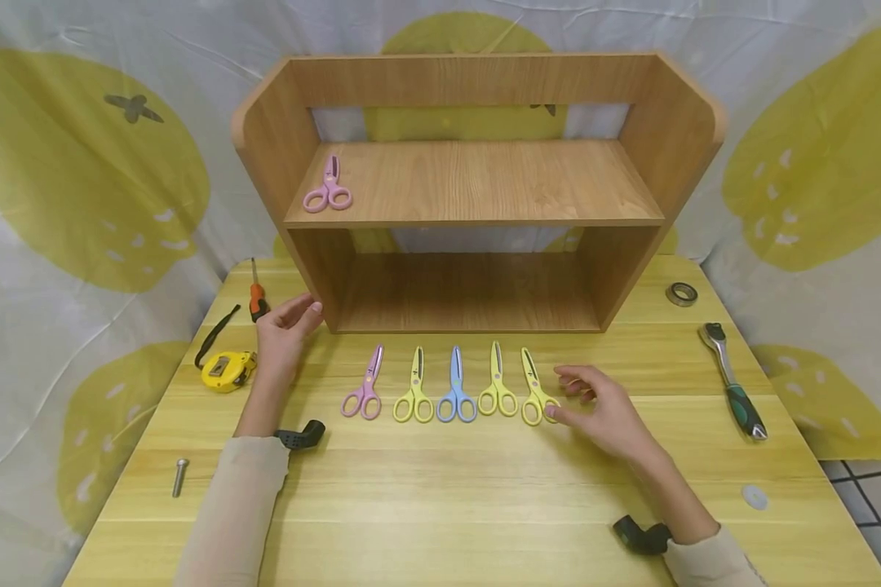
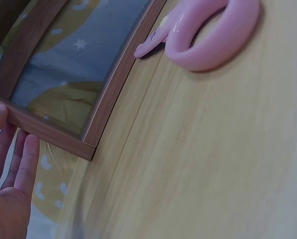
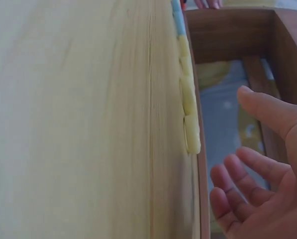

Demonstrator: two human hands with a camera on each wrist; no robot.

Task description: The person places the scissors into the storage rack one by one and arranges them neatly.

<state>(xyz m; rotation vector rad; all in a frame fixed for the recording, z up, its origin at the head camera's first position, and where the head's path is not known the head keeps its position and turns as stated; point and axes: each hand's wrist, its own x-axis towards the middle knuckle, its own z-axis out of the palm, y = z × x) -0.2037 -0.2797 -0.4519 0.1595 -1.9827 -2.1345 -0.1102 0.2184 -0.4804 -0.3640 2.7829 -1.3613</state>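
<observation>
A wooden two-tier shelf (image 1: 484, 183) stands at the back of the table. My left hand (image 1: 282, 338) is at its left side panel, fingers fairly straight; in the left wrist view the thumb meets the panel's edge. Pink scissors (image 1: 329, 187) lie on the upper tier at the left. In front of the shelf runs a row: pink scissors (image 1: 369, 383), yellow scissors (image 1: 415, 385), blue scissors (image 1: 456, 385), then two more yellow scissors (image 1: 496, 379). My right hand (image 1: 605, 412) hovers by the rightmost yellow scissors (image 1: 532, 383), fingers loosely bent, its thumb overlapping their handle.
To the left lie a screwdriver (image 1: 257, 300), a yellow tape measure (image 1: 227, 371) and a bolt (image 1: 179, 478). On the right are a roll of tape (image 1: 681, 294), a ratchet wrench (image 1: 736, 387) and a washer (image 1: 754, 496). A patterned curtain hangs behind.
</observation>
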